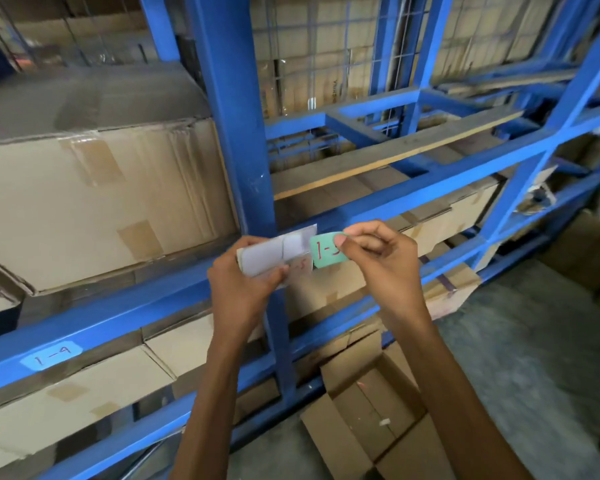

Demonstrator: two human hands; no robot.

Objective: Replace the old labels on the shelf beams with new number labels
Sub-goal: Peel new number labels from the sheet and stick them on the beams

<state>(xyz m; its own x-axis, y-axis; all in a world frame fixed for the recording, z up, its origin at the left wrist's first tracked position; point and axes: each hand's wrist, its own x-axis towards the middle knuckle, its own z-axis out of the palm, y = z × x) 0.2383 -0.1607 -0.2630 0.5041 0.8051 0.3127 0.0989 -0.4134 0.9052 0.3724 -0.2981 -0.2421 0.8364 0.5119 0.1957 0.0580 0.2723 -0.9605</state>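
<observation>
A green label [324, 255] pinched by right hand [381, 263] — long axis seemingly level, left hand [241, 289] gripping label stack [269, 255]

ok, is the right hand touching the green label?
Touching. The head view shows the right hand pinching the green label at its right end, thumb over the written number.

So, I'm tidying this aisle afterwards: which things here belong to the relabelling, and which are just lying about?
Job: green label in right hand, sheet stack in left hand, 1-4 label, blue beam.
Lying about: open carton, taped boxes, wooden plank.
</observation>
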